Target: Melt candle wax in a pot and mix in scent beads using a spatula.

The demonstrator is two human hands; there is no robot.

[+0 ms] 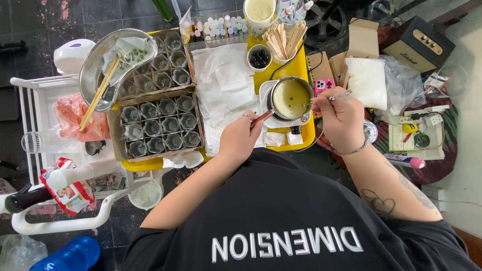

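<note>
Left hand: the left hand is curled closed around the brown wooden handle of the small metal saucepan, near the front edge of the yellow tray.
Right hand: the right hand is pinched shut on a thin metal stirring rod — its tip reaches over the pan's right rim into the liquid.
Saucepan: it sits on a small white hotplate at the tray's front right part and holds pale yellow-green liquid.
Left of the pan: white paper towels cover the tray's middle; a cardboard box of grey cup moulds fills the left side, a second such box behind it.
Back edge: a small white bowl of dark beads, a cup of flat wooden sticks and a row of small white dropper bottles.
Back left corner: a steel bowl with wooden chopsticks resting in it — it overhangs the tray.
Right of the tray: a pink phone and a clear bag of white flakes.
</note>
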